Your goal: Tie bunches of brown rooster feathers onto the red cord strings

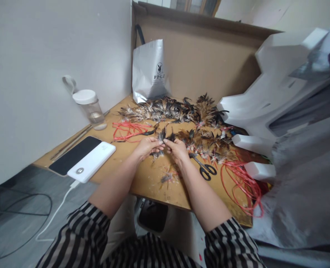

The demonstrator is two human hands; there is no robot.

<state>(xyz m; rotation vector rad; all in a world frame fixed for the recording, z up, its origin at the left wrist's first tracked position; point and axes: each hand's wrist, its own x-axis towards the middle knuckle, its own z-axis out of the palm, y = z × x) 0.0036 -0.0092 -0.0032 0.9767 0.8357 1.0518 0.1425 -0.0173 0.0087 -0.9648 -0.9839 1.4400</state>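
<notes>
My left hand and my right hand meet over the middle of the wooden table, both pinched on a small bunch of dark feathers held between them. Behind the hands a long string of brown and black feathers lies in a pile, and more feathers lie to the right. Red cord sits to the left of the hands. Black scissors lie just right of my right wrist.
A white power bank and a black phone lie at the table's left, a clear jar with a white lid behind them. A silver bag leans on cardboard. White foam blocks and coiled red cord sit right.
</notes>
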